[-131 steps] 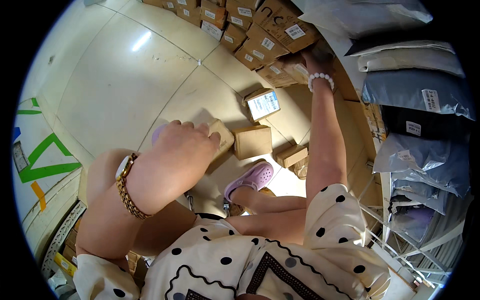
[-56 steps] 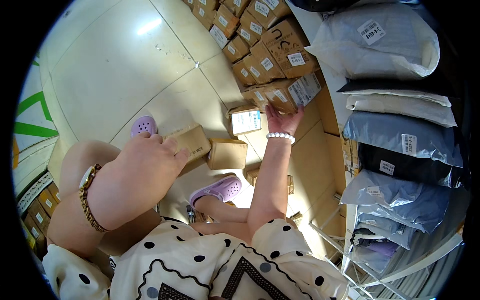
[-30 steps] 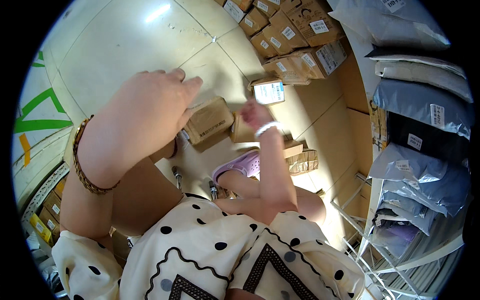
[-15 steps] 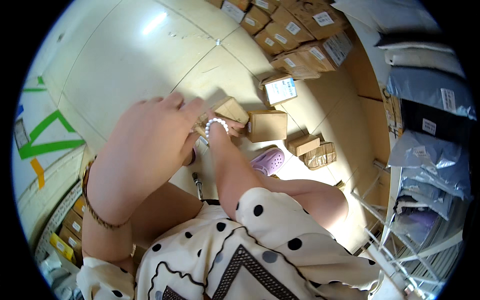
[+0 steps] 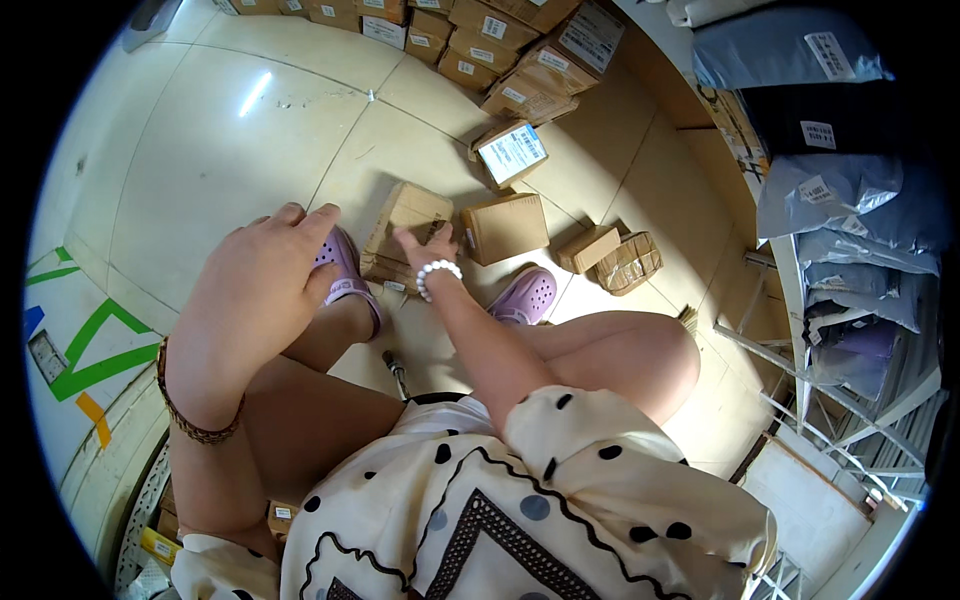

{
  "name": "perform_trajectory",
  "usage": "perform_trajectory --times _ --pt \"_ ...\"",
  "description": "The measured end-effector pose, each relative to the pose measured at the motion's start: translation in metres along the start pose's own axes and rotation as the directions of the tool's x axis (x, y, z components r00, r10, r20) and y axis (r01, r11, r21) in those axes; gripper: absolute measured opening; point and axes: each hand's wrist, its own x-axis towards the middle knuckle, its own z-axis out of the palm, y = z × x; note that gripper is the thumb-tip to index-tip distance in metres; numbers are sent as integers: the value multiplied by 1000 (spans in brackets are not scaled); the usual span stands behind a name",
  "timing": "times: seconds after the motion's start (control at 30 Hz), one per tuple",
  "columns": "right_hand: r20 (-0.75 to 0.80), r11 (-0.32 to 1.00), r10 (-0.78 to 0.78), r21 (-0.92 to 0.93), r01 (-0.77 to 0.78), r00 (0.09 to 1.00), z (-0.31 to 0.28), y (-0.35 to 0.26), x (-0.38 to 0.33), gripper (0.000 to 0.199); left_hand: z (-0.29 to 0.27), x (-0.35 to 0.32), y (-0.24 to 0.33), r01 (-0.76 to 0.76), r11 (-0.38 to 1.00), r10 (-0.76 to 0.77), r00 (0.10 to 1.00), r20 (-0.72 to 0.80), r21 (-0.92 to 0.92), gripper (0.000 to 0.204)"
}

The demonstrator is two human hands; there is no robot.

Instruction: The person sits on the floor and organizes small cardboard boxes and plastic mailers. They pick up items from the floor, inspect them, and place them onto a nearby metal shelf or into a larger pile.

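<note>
Box set down on the floor.
Your right hand [image 5: 428,243] now rests open on the box [image 5: 408,232]; your left hand [image 5: 262,287], open, holds nothing. Bare floor [image 5: 200,150] lies left of the box.

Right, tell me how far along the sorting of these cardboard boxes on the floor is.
Done: a row of labelled boxes lies stacked along the far wall. In hand: the right hand rests on a flat cardboard box on the floor, while the left hand hangs open above the left shoe, holding nothing. Left: four loose boxes, including a white-labelled box and a plain box, lie scattered nearby.
</note>
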Motion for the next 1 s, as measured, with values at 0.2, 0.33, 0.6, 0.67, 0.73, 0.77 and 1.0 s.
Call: perform_trajectory --times 0.2,0.33,0.6,0.67,0.73,0.77,1.0 --pt "-339 862 483 348 -369 807 -40 15 37 89 3 6 15 -39 999 38 999 27 27 40" --pt "-291 757 645 372 -537 707 -63 -8 48 112 3 13 25 -50 997 48 998 34 66 38" --pt "-411 789 611 252 -560 676 -80 -1 46 111 10 14 23 -48 996 45 998 33 81 35" --pt "-412 800 598 262 -539 687 -92 7 46 110 8 14 25 -50 997 49 998 26 56 35" --pt "-429 804 592 366 -468 682 -103 30 63 106 4 13 27 -77 995 76 997 20 61 35" --pt "-441 801 591 419 -427 676 -110 47 77 104 5 15 28 -99 992 97 995 20 76 34" --pt "-260 382 193 908 172 946 -228 10 56 51 7 23 28 -154 983 153 988 18 98 26"
